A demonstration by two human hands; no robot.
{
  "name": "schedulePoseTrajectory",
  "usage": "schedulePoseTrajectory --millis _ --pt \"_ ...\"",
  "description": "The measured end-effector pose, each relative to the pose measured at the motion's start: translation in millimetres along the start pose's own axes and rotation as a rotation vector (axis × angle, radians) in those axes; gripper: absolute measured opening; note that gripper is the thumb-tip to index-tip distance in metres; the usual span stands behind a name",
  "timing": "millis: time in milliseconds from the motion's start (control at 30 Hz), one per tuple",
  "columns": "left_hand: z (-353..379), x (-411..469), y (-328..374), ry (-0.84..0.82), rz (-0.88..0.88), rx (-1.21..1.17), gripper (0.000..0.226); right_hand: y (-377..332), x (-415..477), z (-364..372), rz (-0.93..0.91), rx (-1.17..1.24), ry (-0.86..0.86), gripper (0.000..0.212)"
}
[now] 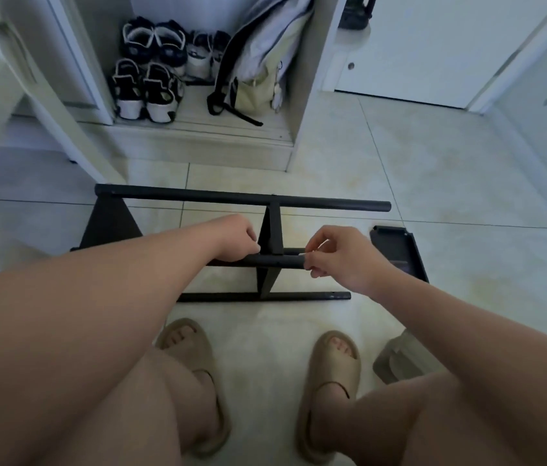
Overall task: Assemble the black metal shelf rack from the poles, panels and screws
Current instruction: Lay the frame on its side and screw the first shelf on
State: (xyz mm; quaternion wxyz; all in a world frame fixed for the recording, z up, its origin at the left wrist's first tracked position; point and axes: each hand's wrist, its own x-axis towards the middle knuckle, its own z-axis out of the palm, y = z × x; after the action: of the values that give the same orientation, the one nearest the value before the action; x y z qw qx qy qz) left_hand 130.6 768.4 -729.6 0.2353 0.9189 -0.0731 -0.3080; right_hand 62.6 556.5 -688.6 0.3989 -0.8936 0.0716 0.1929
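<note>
The half-built rack (231,197) lies on its side on the floor and could rock. The left hand (237,235) curls round the middle pole (282,262). The right hand (342,253) pinches a pale bit (301,253) at the pole's end, likely a screw, which is easily dropped or cross-threaded.

Three black poles (198,196) show. Three black panels (110,223): two fitted left and centre, one loose right. Three tan slippers (336,364) near.
</note>
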Motion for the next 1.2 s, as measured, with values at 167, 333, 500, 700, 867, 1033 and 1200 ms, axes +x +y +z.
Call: schedulePoseTrajectory --millis 167,333,500,700,867,1033,1200 --pt "10 34 3 -0.079 -0.055 0.033 0.038 7 23 14 0.016 0.008 -0.087 0.011" --pt "15 64 14 -0.187 -0.149 -0.121 0.049 12 45 33 0.02 -0.054 -0.164 0.01" --pt "17 77 23 -0.324 -0.173 -0.124 0.039 14 55 42 0.019 -0.075 -0.168 0.013" --pt "16 80 20 -0.481 -0.244 -0.233 0.044 17 51 36 0.018 -0.052 -0.217 0.017" --pt "19 80 20 -0.443 -0.255 -0.252 0.043 17 45 39 -0.003 -0.09 -0.219 0.017" --pt "19 78 22 -0.434 -0.24 -0.197 0.044 18 44 39 -0.006 -0.062 -0.203 0.018" --pt "19 78 22 -0.423 -0.222 -0.189 0.045 23 44 39 -0.01 -0.085 -0.233 0.017"
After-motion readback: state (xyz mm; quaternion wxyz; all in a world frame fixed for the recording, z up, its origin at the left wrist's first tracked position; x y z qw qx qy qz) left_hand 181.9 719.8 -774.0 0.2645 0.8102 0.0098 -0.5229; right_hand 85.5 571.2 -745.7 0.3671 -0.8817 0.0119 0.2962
